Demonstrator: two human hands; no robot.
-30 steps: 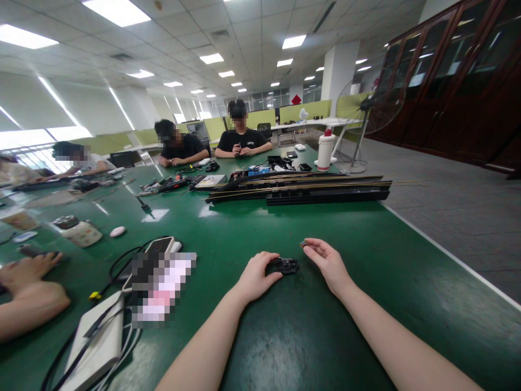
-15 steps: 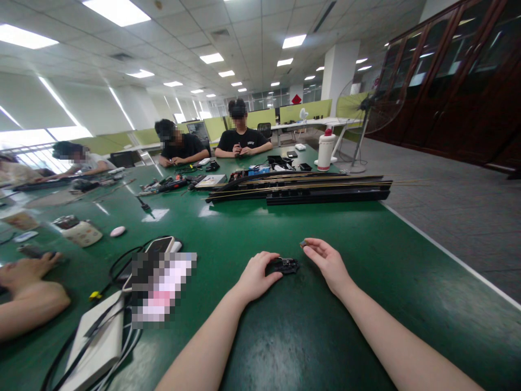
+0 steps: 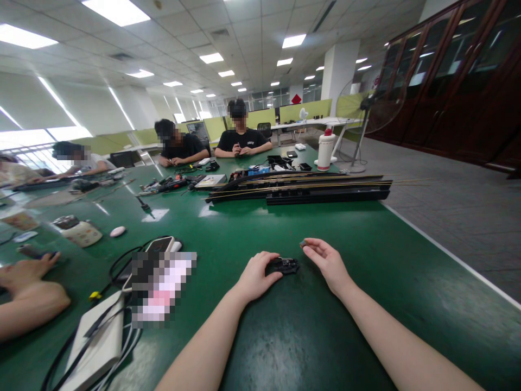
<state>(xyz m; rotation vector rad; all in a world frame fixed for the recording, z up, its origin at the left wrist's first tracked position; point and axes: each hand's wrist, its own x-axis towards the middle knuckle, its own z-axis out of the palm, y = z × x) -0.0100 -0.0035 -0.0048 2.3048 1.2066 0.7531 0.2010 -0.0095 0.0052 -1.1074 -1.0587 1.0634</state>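
My left hand (image 3: 257, 274) rests on the green table (image 3: 366, 282), its fingers curled round the left end of a small black part (image 3: 285, 265) that lies flat. Just right of it my right hand (image 3: 325, 260) is turned palm up, thumb and forefinger pinched on a tiny dark piece (image 3: 303, 244) held a little above the table. The two hands are a few centimetres apart, with the black part between them.
Long black rails with thin rods (image 3: 301, 187) lie across the table farther back. At the left are a white box with cables (image 3: 95, 342), a phone (image 3: 158, 245) and a neighbour's arm (image 3: 28, 296). Several people sit at the far side. A white bottle (image 3: 325, 151) stands beyond the rails.
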